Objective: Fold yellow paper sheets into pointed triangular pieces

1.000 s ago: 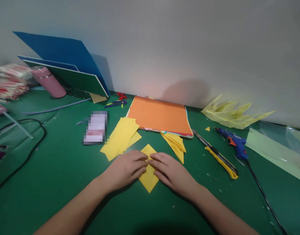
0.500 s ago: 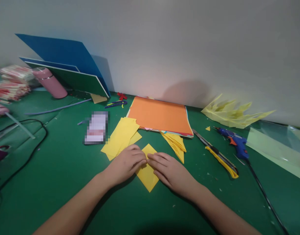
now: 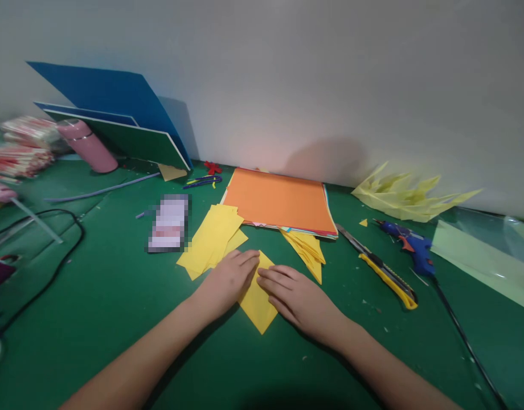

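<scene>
A square of yellow paper lies on the green table, turned so that one corner faces me. Over its left edge rests my left hand, fingers stretched forward and close together, their tips near the far corner. My right hand lies flat on the paper's right half, fingers slightly apart. Both hands press the paper from above; whatever is under the left fingers is hidden. Several yellow sheets are piled beyond my left hand. A stack of folded yellow pieces sits beyond my right hand.
Orange paper tops a stack of sheets at the back. On the right lie a yellow utility knife, a blue glue gun and a pale yellow folded-paper piece. A blurred-out phone and a pink bottle are leftward.
My left hand has shifted slightly, its fingers now reaching farther forward along the paper toward the far corner. My right hand and the paper stay nearly in place.
</scene>
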The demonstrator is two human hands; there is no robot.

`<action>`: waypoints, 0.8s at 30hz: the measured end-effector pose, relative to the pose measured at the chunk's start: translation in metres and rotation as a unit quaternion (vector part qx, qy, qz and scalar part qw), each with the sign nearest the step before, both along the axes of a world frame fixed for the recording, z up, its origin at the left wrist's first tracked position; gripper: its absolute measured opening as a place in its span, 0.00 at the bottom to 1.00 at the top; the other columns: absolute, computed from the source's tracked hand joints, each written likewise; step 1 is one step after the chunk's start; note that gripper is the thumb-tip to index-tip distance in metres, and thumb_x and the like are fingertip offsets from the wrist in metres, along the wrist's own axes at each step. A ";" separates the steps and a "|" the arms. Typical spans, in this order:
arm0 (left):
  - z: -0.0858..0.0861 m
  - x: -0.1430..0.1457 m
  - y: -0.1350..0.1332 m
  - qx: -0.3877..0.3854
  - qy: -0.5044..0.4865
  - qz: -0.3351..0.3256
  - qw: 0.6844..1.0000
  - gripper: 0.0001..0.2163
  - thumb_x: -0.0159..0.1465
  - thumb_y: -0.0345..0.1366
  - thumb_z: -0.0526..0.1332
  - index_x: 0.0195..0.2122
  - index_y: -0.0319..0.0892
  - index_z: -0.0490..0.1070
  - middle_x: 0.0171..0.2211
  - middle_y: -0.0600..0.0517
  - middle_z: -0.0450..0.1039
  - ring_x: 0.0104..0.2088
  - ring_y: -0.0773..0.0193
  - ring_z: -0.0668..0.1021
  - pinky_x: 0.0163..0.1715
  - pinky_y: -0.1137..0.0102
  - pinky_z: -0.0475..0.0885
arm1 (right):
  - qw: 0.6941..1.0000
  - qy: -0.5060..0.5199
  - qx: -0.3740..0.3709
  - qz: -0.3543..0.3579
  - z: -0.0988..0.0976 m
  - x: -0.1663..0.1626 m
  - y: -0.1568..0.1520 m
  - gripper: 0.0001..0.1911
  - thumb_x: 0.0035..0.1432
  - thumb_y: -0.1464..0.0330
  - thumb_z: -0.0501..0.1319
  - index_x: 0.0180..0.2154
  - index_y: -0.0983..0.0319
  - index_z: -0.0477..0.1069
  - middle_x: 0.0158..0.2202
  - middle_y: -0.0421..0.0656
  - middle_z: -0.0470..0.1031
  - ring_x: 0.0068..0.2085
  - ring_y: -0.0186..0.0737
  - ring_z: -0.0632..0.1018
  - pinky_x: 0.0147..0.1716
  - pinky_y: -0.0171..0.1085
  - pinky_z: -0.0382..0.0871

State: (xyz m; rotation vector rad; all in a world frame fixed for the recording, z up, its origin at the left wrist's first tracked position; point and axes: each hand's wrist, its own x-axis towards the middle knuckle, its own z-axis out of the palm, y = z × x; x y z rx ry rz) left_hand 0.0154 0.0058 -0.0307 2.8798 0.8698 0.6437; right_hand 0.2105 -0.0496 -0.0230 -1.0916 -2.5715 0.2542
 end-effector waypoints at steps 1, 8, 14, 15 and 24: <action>0.001 0.001 0.000 0.000 0.007 -0.001 1.000 0.12 0.66 0.25 0.47 0.44 0.36 0.68 0.46 0.42 0.74 0.44 0.58 0.77 0.43 0.61 0.73 | 1.000 -0.003 0.001 0.000 0.000 0.000 0.000 0.18 0.64 0.71 0.50 0.54 0.62 0.67 0.54 0.47 0.71 0.53 0.45 0.71 0.53 0.47 0.69; 0.002 -0.002 0.002 -0.010 0.039 -0.012 0.999 0.16 0.65 0.23 0.47 0.51 0.33 0.65 0.51 0.39 0.71 0.45 0.57 0.76 0.43 0.61 0.71 | 1.000 -0.018 0.008 -0.001 0.000 -0.001 0.000 0.17 0.64 0.72 0.50 0.52 0.67 0.68 0.54 0.48 0.72 0.52 0.46 0.71 0.53 0.47 0.69; 0.019 -0.016 0.007 -0.048 -0.007 -0.045 0.998 0.11 0.68 0.28 0.50 0.39 0.37 0.72 0.41 0.46 0.77 0.37 0.61 0.75 0.39 0.65 0.71 | 1.000 -0.016 0.000 -0.007 0.002 -0.001 -0.001 0.17 0.64 0.72 0.50 0.53 0.65 0.68 0.54 0.47 0.71 0.52 0.45 0.71 0.53 0.46 0.69; 0.022 -0.019 0.007 -0.056 -0.011 -0.055 0.997 0.11 0.68 0.29 0.50 0.38 0.38 0.73 0.39 0.47 0.77 0.36 0.62 0.74 0.37 0.66 0.71 | 1.000 -0.016 -0.003 -0.009 0.003 -0.001 -0.002 0.17 0.64 0.71 0.50 0.53 0.65 0.68 0.54 0.47 0.71 0.53 0.45 0.71 0.53 0.46 0.69; 0.041 -0.045 0.000 -0.148 0.026 -0.066 0.987 0.14 0.67 0.30 0.53 0.29 0.41 0.76 0.35 0.51 0.78 0.36 0.62 0.73 0.36 0.68 0.69 | 1.000 -0.007 -0.001 -0.011 0.002 0.000 -0.001 0.17 0.64 0.72 0.50 0.53 0.64 0.68 0.55 0.46 0.71 0.53 0.44 0.71 0.53 0.45 0.69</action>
